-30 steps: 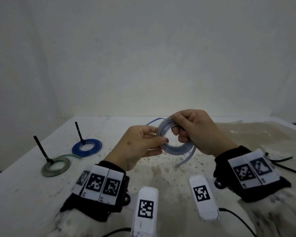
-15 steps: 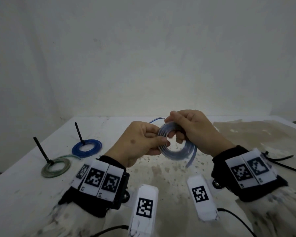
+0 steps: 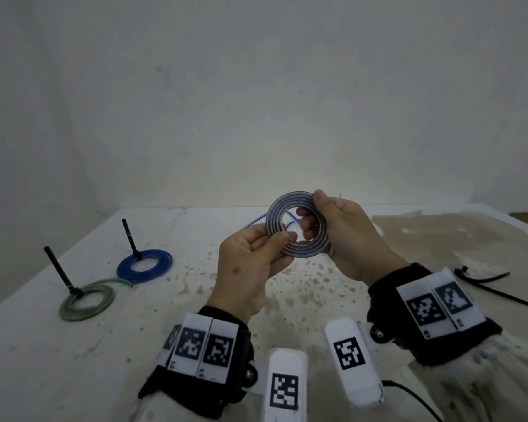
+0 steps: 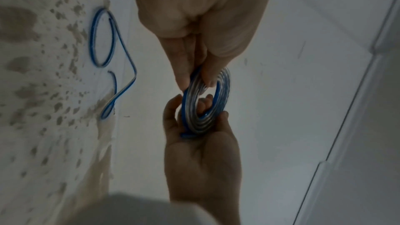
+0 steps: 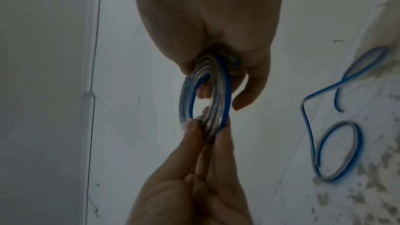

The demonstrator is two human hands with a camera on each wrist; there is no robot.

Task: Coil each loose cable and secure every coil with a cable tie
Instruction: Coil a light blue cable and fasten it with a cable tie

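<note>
Two hands hold one flat spiral coil (image 3: pixel 297 229) of glossy, clear-and-blue ribbed cable above the table (image 3: pixel 73 345), its face turned toward the head camera. The lower left rim is pinched between thumb and fingers of the left hand (image 3: pixel 250 269); the right rim is gripped by the right hand (image 3: pixel 345 236), with fingertips poked through the round opening. Compared with half a second ago, the coil is raised higher and shown more squarely, and the loose tail that dangled below it is no longer seen. On the table behind, a loose blue-and-white cable (image 4: pixel 112 54) lies in a loop with a kinked run. Far left, a blue coil (image 3: pixel 144 264) and a greenish coil (image 3: pixel 87 303) lie flat, each bound by a black cable tie (image 3: pixel 130 236) whose stiff tail sticks up. Black ties (image 3: pixel 482 277) lie at the right edge, partly cut off. The coil's outer end is hidden in the right palm. The table's surface is white with brown speckled stains.
</note>
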